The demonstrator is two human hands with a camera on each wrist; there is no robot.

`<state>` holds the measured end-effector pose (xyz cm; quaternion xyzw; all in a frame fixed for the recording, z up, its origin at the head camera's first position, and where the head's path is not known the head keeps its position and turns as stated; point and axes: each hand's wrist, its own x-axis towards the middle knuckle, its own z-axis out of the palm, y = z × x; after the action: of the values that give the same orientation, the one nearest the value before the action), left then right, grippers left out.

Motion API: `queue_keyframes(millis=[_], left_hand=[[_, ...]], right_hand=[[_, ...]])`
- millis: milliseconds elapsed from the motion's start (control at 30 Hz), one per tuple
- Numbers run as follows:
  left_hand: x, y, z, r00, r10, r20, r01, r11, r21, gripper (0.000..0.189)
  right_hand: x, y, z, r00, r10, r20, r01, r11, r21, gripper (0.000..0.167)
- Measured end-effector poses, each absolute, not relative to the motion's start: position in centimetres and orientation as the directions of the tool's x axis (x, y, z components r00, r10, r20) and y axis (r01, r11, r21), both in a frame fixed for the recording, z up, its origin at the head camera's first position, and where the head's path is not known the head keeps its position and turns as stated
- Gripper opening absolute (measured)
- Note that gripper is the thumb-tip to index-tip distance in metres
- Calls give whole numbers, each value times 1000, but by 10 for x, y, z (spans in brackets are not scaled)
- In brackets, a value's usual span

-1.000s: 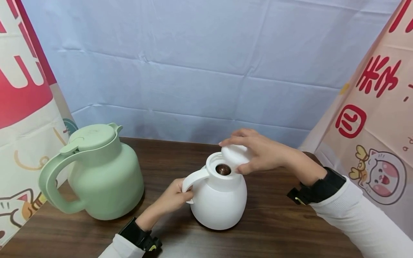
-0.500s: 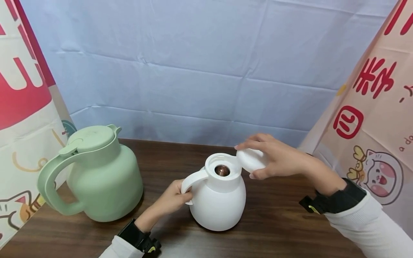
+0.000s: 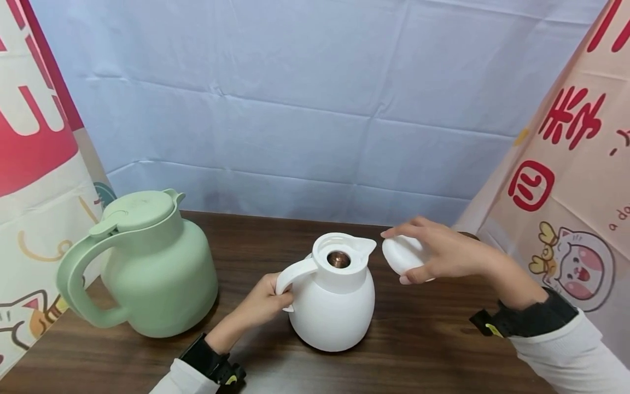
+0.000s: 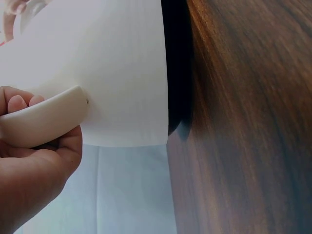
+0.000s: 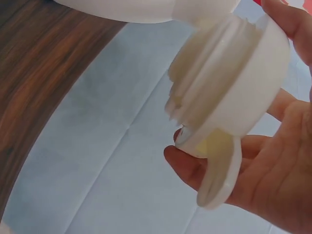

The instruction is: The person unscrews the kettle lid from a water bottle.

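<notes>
A white thermos jug [image 3: 332, 306] stands upright on the table, its round mouth uncovered and a coppery inside showing. Around its handle [image 4: 44, 119] curl the fingers of my left hand [image 3: 261, 303]. My right hand [image 3: 445, 253] grips the jug's white lid [image 3: 404, 254] between thumb and fingers, in the air just right of the spout and apart from it. In the right wrist view the lid [image 5: 234, 78] is tilted; its threaded plug and a small tab are visible.
A larger green thermos jug [image 3: 159, 273] with its lid on stands at the left of the wooden table [image 3: 433, 339]. A pale blue cloth [image 3: 295, 109] hangs behind. Printed cloths hang at the left [image 3: 34, 164] and right [image 3: 566, 180].
My right hand has carried the lid rightward, from over the jug's mouth to beyond the spout, baring the opening and spout. My left hand keeps its hold on the handle.
</notes>
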<state>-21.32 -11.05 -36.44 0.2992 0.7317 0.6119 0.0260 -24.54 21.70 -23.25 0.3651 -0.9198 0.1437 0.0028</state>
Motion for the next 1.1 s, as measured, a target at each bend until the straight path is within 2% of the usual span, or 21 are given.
queue_keyframes(millis=[467,867,1100], left_hand=[[-212,-111,-362,-830,467,305,382,77,921,25],[-213,-112,-363,-829,466,309,385,74,920,27],[-213,-110,-362,-834,461,302,379,83,922,27]], right_hand=[[-248,233,-258,-770,-637,19,-613,732,-298,74],[-252,231,-286,-819,-572,-51,-536,793,-292,96],[-250,227,-292,-813,-578,-70,-541,794,-279,88]])
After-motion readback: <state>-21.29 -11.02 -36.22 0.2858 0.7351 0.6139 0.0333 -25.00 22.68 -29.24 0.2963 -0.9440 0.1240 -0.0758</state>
